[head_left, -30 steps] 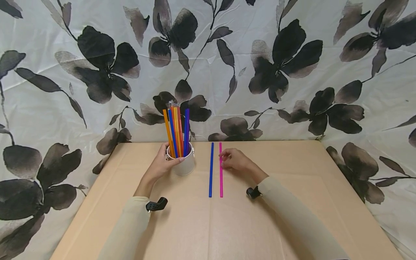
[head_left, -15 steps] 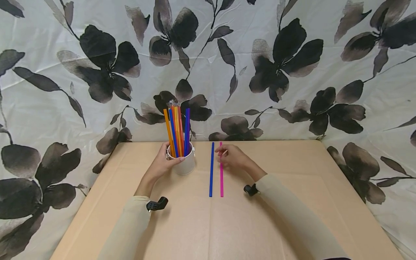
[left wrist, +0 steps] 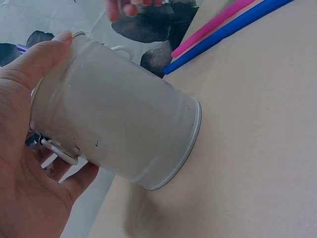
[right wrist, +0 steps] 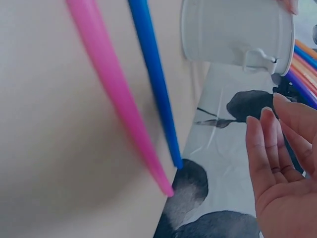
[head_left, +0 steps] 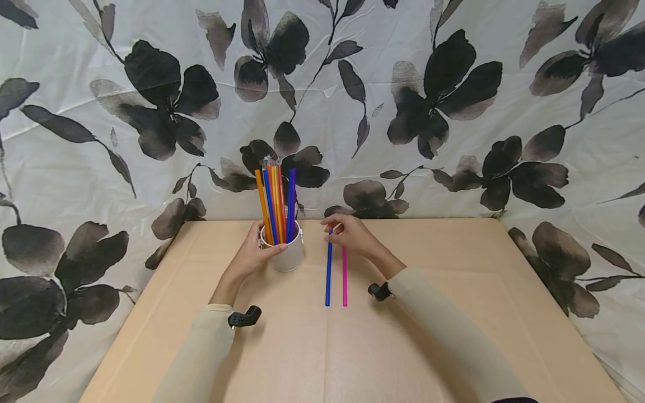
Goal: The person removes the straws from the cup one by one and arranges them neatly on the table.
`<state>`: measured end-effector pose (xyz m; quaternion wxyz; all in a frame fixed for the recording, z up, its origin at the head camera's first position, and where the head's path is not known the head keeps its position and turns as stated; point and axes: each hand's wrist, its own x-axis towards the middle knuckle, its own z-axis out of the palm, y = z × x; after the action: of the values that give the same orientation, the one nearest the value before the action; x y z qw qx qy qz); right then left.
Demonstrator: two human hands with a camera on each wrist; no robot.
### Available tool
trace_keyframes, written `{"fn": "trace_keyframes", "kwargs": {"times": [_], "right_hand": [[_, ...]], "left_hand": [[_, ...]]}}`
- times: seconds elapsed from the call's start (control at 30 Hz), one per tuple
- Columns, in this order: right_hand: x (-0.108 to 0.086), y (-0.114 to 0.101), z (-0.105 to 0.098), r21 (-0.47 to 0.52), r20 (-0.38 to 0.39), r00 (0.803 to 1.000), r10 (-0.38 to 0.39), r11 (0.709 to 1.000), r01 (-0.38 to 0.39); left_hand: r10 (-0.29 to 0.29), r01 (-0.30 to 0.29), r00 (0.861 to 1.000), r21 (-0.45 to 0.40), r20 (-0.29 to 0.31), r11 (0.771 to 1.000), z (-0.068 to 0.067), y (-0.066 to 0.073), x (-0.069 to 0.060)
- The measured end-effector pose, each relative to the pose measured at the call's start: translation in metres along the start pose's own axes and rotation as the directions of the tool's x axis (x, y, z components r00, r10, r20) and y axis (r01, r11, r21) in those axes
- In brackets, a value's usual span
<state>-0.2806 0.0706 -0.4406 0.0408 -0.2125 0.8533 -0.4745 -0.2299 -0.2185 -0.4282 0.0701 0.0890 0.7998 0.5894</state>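
My left hand (head_left: 250,252) grips a small white metal pail (head_left: 288,260) near its rim, the thumb over the near side. Orange, blue, red and purple straws (head_left: 275,201) stand in the pail, leaning a little. On the table lie a blue straw (head_left: 328,277) and a pink straw (head_left: 345,280), side by side and apart. My right hand (head_left: 355,234) hovers over their far ends, covering parts of both in the head view. In the right wrist view, this hand (right wrist: 282,173) has its fingers loosely bent, with nothing between them.
The light brown table (head_left: 428,336) ends at a white cloth (head_left: 353,184) with dark flowers, hanging behind it and spreading to both sides. A wire handle fitting (left wrist: 62,151) sticks out from the pail's side.
My right hand has moved left and slightly away from me, from the pink straw to above the blue one's far end. The left hand and pail stay put.
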Motion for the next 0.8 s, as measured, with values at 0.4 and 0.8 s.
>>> {"fn": "trace_keyframes", "kwargs": {"times": [0.4, 0.8], "right_hand": [[0.008, -0.023, 0.012, 0.035, -0.045, 0.998, -0.054, 0.998, 0.056], [0.021, -0.036, 0.02, 0.037, -0.031, 0.996, -0.082, 0.996, 0.083]], "left_hand": [[-0.01, 0.01, 1.0, -0.004, 0.018, 1.0, -0.004, -0.002, -0.001], [-0.013, 0.013, 1.0, 0.001, 0.018, 1.0, -0.004, 0.0, -0.001]]}}
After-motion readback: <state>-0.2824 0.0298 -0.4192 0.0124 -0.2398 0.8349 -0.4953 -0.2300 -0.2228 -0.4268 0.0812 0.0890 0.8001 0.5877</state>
